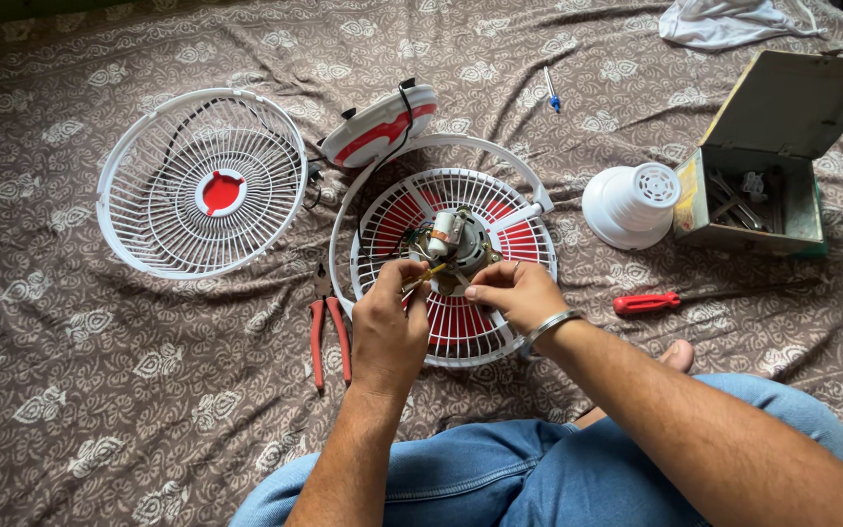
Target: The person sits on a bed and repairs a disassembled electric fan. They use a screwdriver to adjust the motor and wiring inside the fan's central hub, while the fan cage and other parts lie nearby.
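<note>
A dismantled white table fan lies on a brown patterned cloth. Its rear grille (456, 337), with red blades showing through, carries the bare motor (457, 241) at its centre. My left hand (388, 314) is closed around a thin yellow-handled tool (429, 274) whose tip points at the motor. My right hand (514, 290), with a metal bangle on the wrist, pinches a small part at the motor's lower edge. Both hands rest over the grille.
The detached front grille (202, 183) lies at the left, the red and white fan base (380, 126) behind. Red-handled pliers (328, 330) sit beside my left hand, a red screwdriver (648, 303) at the right. A white motor cover (630, 203), an open metal toolbox (761, 166), a pen (551, 90).
</note>
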